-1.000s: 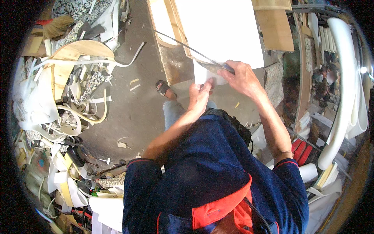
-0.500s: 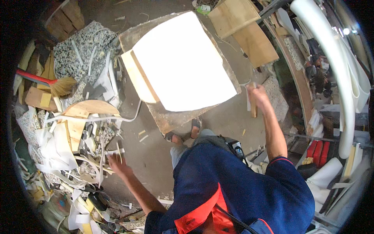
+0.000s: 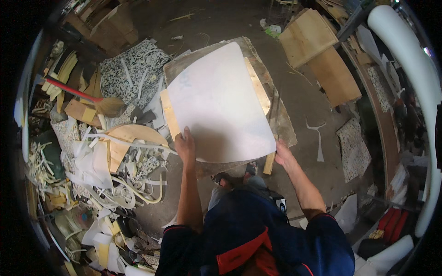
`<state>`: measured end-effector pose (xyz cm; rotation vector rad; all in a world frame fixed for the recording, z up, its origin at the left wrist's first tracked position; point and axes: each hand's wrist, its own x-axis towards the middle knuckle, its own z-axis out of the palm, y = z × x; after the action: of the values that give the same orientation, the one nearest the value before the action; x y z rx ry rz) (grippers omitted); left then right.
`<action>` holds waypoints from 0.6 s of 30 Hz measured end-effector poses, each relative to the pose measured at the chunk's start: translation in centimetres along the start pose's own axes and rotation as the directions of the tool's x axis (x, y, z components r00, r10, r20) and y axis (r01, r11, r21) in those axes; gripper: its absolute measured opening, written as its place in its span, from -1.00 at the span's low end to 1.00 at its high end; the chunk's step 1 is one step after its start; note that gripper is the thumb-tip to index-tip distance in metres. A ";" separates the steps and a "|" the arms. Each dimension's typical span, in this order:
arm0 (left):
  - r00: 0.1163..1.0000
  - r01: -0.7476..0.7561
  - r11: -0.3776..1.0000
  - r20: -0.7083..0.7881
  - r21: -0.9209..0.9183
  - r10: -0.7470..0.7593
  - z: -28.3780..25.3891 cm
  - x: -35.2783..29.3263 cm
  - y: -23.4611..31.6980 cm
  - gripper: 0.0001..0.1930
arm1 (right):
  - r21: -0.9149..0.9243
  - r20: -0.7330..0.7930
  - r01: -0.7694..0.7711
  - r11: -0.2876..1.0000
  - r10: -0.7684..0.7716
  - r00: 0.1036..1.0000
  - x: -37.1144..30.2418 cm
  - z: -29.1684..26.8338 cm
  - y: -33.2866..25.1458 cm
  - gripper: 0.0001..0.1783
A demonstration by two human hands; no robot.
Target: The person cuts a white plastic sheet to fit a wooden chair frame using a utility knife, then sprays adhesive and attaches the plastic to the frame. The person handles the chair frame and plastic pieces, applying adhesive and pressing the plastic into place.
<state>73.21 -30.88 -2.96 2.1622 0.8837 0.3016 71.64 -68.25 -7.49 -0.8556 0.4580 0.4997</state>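
A white sheet (image 3: 221, 106), curved at its far edge, lies over a pale wooden board (image 3: 169, 112) on a worn, grey-brown work block (image 3: 283, 115). The board shows at the sheet's left and right sides. My left hand (image 3: 185, 146) is closed on the sheet's near left edge, thumb on top. At the near right corner, my right hand (image 3: 282, 154) is closed round a short wooden bar or handle (image 3: 269, 164) and touches the sheet's edge. Fingers partly hide the wooden piece, so its kind cannot be told.
Foam and white offcuts (image 3: 122, 184) heap on the left, beside a red-handled broom (image 3: 108, 106) and a speckled foam slab (image 3: 133, 69). Plywood panels (image 3: 308, 39) lie far right. A forked white scrap (image 3: 317, 138) is on the floor. A white roll (image 3: 405, 55) stands right.
Both hands have come inward from wide apart to the near corners of the sheet; my left hand has taken hold of it. The sheet has shifted, uncovering board on its right.
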 end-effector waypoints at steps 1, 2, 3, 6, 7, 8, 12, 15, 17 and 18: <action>0.997 -0.016 1.000 -0.074 0.012 0.017 0.5 0.0 0.4 -0.42 | 0.011 -0.007 0.025 1.000 -0.025 1.000 -0.4 0.3 0.0 -0.59; 0.987 -0.023 0.999 -0.158 0.025 0.027 0.9 0.2 0.4 -0.42 | 0.014 -0.004 0.042 0.999 -0.042 0.999 -0.8 1.1 -0.2 -0.59; 0.971 -0.032 0.999 -0.238 0.037 0.040 1.1 0.3 1.1 -0.42 | -0.024 0.002 0.086 0.996 -0.086 0.996 -1.2 1.8 -0.8 -0.61; 0.987 0.057 0.992 -0.153 0.112 -0.039 -0.4 0.8 4.0 -0.41 | -0.118 0.039 0.239 0.964 -0.236 0.971 -3.0 4.1 -2.9 -0.69; 0.988 0.053 0.991 -0.151 0.120 -0.035 -0.9 1.1 3.9 -0.41 | -0.130 0.064 0.298 0.946 -0.291 0.954 -3.3 5.2 -3.6 -0.71; 0.989 0.045 0.991 -0.149 0.130 -0.025 -1.4 1.5 3.6 -0.41 | -0.136 0.091 0.358 0.924 -0.348 0.933 -3.8 6.8 -4.5 -0.74; 0.980 0.190 0.960 0.090 -0.204 -0.175 -2.5 2.1 1.4 -0.43 | -0.431 0.016 0.472 0.769 -0.516 0.856 -8.9 15.4 -7.2 -0.84; 0.969 0.234 0.794 0.203 -0.561 -0.142 -0.7 1.0 0.3 -0.43 | -0.661 0.096 0.510 0.550 -0.612 0.785 -14.9 21.0 -7.9 -0.80; 0.944 0.308 0.647 0.307 -0.697 -0.118 0.8 2.2 -0.3 -0.39 | -0.739 0.144 0.505 0.447 -0.627 0.765 -17.8 23.1 -7.4 -0.82; 0.927 0.315 0.730 0.363 -0.607 -0.098 0.9 3.1 0.5 -0.38 | -0.655 0.115 0.536 0.533 -0.631 0.768 -18.4 23.8 -6.3 -0.87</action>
<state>76.16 -29.58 -3.39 1.3793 0.6922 0.1219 65.01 -56.97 20.32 -1.6746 0.0658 -0.0668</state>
